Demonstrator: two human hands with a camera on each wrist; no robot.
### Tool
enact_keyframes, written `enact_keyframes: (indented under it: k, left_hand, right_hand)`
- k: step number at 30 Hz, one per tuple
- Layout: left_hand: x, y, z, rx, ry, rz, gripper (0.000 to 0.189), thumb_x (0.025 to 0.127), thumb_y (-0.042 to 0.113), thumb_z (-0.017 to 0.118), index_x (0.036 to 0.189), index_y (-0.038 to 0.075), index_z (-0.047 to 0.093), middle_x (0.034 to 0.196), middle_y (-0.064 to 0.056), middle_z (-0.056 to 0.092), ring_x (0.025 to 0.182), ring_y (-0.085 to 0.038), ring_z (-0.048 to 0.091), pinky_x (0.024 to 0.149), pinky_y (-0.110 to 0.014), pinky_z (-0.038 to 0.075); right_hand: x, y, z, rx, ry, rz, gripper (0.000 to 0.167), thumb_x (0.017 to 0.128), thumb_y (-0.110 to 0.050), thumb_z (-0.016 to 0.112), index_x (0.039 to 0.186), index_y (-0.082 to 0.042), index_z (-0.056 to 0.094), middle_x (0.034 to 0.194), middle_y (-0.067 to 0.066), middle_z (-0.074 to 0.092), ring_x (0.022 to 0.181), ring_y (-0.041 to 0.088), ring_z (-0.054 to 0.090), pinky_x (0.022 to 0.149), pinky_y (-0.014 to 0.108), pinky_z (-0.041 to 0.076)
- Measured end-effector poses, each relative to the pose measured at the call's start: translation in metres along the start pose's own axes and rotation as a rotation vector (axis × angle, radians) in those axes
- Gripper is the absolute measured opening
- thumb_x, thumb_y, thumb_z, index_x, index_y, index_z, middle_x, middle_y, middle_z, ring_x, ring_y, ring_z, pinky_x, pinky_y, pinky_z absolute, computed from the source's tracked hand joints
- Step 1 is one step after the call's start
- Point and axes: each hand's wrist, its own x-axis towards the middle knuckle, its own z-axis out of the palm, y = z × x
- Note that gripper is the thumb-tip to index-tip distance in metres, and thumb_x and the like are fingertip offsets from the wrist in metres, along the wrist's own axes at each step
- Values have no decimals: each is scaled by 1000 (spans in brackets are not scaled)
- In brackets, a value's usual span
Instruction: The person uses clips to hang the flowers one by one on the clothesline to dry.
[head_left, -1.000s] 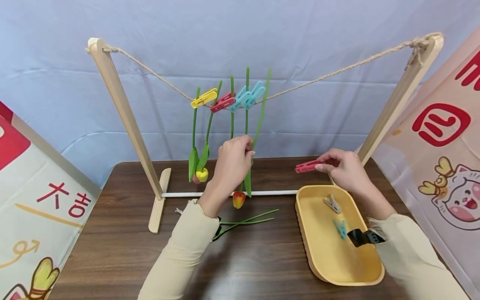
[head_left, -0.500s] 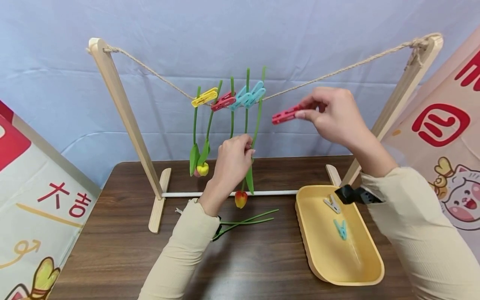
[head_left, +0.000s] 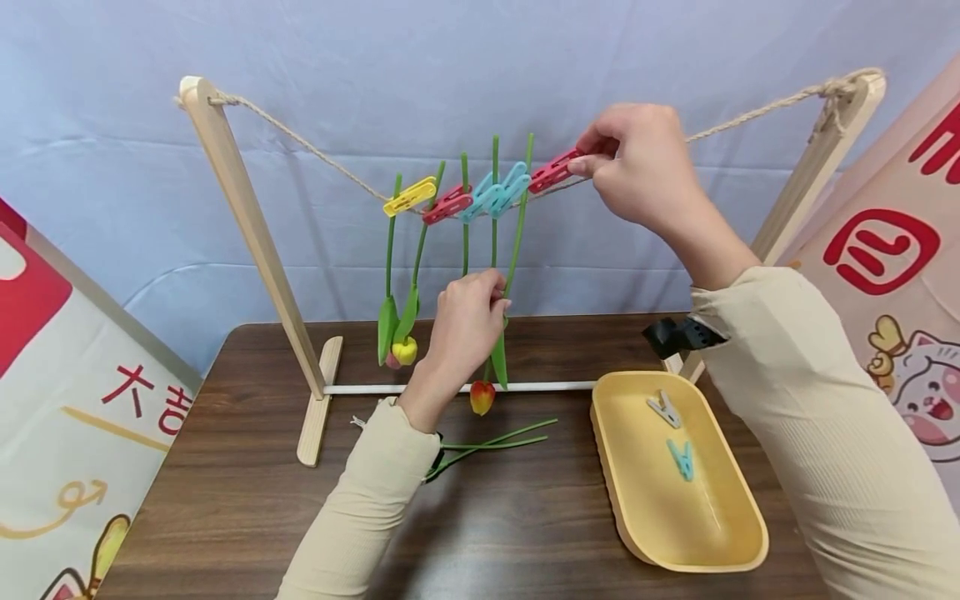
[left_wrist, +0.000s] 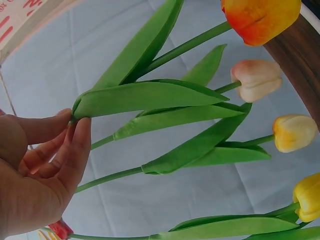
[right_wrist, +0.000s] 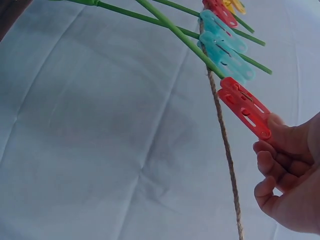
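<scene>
My left hand (head_left: 467,321) pinches an orange-and-yellow artificial tulip (left_wrist: 262,20) at the base of its leaves, bloom hanging down and stem up against the rope. Between thumb and fingers, my right hand (head_left: 641,167) holds a red clothespin (right_wrist: 246,107) by its handle end. The clothespin's tip is right at the tulip's stem, beside the twine rope (right_wrist: 227,145). To the left, several tulips hang upside down from the rope under a yellow clothespin (head_left: 409,197), another red clothespin (head_left: 447,204) and two light-blue clothespins (head_left: 497,195).
A wooden stand with a left post (head_left: 251,233) and a right post (head_left: 813,167) carries the rope. A yellow tray (head_left: 611,483) holds a grey clothespin (head_left: 664,409) and a teal clothespin (head_left: 681,460). Green stems (head_left: 498,442) lie on the brown table (head_left: 525,525).
My right hand has risen from above the tray, moving up and left with the red clothespin to the rope. The left hand stays put; the tulip's stem top has shifted slightly left.
</scene>
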Motion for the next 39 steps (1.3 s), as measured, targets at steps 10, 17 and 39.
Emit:
enact_keyframes:
  k: [10,17,39]
  left_hand:
    - [0,-2,1,-4,-12,-6,7,84,6,65,89,1,64,83,-8,65,77,-22,62,70,-35,49]
    - [1,-2,1,32,21,55,3,82,2,65,82,1,63,77,-8,64,74,-24,62,66,-39,49]
    - [3,-2,6,21,1,-9,8,82,7,68,85,2,62,79,-7,63,74,-21,61,70,-35,49]
  right_hand:
    - [9,1,4,-4,-113,43,16,84,-10,64,84,5,70,78,19,65,74,25,51,61,31,34]
    - [14,-3,8,-28,-182,33,14,84,-8,63,80,4,69,71,13,64,67,22,49,57,30,35]
    - [10,-7,-1,-65,-313,-12,15,86,-6,59,91,5,69,87,19,65,74,26,51,60,33,37]
